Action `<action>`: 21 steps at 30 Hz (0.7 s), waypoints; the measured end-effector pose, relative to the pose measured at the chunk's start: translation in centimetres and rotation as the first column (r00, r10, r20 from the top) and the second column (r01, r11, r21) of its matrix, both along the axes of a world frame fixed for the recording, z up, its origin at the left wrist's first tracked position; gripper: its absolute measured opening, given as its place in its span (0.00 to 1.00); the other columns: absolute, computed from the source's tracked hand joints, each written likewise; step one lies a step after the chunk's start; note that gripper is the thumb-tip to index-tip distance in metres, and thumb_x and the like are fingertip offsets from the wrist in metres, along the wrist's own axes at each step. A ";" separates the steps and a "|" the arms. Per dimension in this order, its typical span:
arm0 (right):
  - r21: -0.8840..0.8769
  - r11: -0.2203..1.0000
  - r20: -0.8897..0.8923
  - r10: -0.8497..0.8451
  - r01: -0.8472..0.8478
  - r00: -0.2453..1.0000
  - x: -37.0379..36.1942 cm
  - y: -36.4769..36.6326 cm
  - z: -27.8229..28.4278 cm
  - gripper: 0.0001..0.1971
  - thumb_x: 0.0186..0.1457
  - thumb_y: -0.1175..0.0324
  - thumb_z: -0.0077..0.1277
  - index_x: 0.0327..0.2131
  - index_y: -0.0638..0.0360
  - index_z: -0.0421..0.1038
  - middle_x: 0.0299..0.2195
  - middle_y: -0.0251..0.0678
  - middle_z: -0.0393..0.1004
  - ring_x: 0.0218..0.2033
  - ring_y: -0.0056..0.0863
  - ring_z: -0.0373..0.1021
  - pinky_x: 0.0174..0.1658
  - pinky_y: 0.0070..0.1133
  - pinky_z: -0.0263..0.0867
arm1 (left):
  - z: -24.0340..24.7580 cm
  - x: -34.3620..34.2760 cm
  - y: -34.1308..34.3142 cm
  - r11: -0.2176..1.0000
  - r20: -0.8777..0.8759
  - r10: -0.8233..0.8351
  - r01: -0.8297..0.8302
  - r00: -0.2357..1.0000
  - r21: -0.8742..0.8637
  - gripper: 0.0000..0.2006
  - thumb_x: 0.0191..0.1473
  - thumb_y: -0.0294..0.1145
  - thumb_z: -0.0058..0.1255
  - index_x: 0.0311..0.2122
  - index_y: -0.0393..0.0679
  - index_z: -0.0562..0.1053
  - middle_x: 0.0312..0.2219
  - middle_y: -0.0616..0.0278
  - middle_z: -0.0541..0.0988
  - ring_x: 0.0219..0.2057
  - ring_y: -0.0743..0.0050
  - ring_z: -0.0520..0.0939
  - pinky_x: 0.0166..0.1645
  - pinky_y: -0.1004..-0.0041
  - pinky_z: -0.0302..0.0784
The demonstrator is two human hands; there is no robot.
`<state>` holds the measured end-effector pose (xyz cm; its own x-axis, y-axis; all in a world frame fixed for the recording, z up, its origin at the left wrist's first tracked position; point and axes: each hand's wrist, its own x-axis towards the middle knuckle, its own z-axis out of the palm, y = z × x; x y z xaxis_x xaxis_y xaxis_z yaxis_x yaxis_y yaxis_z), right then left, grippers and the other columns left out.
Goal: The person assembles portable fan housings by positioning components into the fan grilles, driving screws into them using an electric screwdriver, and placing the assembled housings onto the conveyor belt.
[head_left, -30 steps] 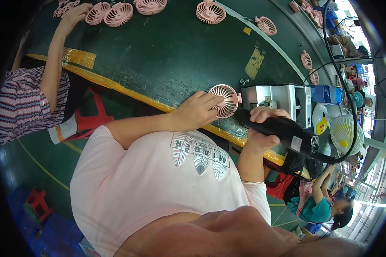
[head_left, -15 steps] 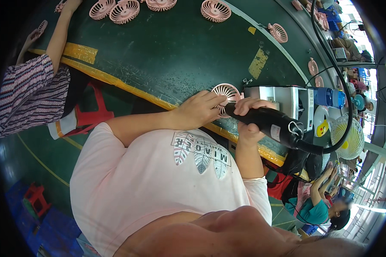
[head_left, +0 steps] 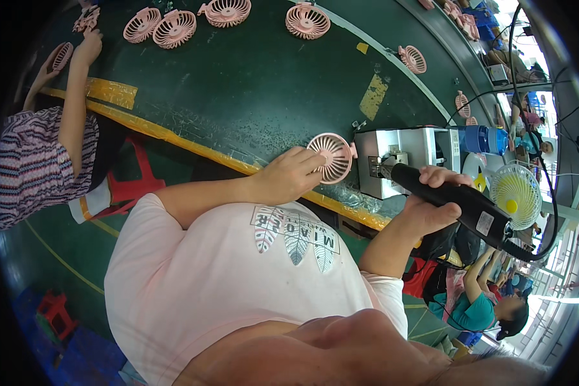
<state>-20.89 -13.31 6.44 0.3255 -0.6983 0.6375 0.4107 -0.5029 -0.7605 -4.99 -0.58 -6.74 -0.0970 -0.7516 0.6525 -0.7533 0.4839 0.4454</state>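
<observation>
A round pink fan grille (head_left: 340,168) stands by the yellow-taped table edge, its slatted face toward me. My left hand (head_left: 291,174) grips its left side, fingers reaching onto the centre disc. In my right hand (head_left: 431,204) is a black electric screwdriver (head_left: 468,207), its cord running off to the right. The driver's tip points left, at the metal outlet on the front of a white box-shaped screw feeder (head_left: 378,140); whether it touches cannot be made out.
Several pink grilles (head_left: 307,21) lie along the far side of the green table (head_left: 238,83). At left, a co-worker's hand (head_left: 89,48) handles pink parts. A white desk fan (head_left: 514,196) and blue containers (head_left: 486,139) stand right of the feeder. A red stool (head_left: 135,177) is below.
My right hand has drawn the screwdriver off the grille and moved it right, to the feeder's front. My left hand stays on the grille. At left, the co-worker's hands have shifted with pink parts.
</observation>
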 end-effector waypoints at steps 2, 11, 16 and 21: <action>0.032 0.999 0.010 0.009 -0.009 1.000 0.2 -0.2 0.1 0.30 0.38 0.43 0.54 0.36 0.58 0.59 0.18 0.36 0.65 0.20 0.29 0.65 0.28 0.25 0.63 | 0.0 -0.2 0.0 0.999 0.011 -0.041 0.041 0.999 -0.013 0.05 0.37 0.26 0.45 0.23 0.36 0.68 0.35 0.55 0.70 0.37 0.66 0.70 0.38 0.73 0.64; 0.094 0.979 0.059 0.177 -0.182 0.982 3.5 1.9 -3.4 0.33 0.38 0.43 0.54 0.37 0.63 0.57 0.17 0.36 0.64 0.18 0.28 0.63 0.25 0.23 0.62 | -0.5 -0.1 -0.2 0.995 0.071 -0.075 0.080 0.995 -0.063 0.08 0.38 0.26 0.43 0.26 0.35 0.71 0.36 0.57 0.71 0.40 0.69 0.71 0.39 0.75 0.64; 0.140 0.950 0.062 0.273 -0.279 0.960 4.9 2.9 -4.2 0.33 0.34 0.51 0.60 0.37 0.65 0.57 0.18 0.38 0.65 0.20 0.30 0.65 0.27 0.24 0.64 | -0.6 -0.3 -0.1 0.993 0.061 -0.065 0.070 0.996 -0.090 0.08 0.38 0.26 0.43 0.26 0.36 0.71 0.37 0.57 0.72 0.42 0.69 0.71 0.39 0.75 0.65; 0.239 0.905 0.024 0.357 -0.352 0.934 5.3 2.6 -5.2 0.31 0.32 0.57 0.63 0.36 0.66 0.59 0.19 0.38 0.66 0.22 0.28 0.65 0.28 0.22 0.63 | -0.6 -0.2 -0.1 0.994 0.072 -0.078 0.084 0.994 -0.075 0.08 0.39 0.27 0.43 0.26 0.37 0.71 0.37 0.57 0.72 0.42 0.68 0.71 0.39 0.74 0.65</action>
<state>-15.57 -10.67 1.27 0.5903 -0.6637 0.4595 0.5117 -0.1326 -0.8488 -5.19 -0.66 -7.35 -0.2022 -0.6867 0.6983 -0.7376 0.5758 0.3527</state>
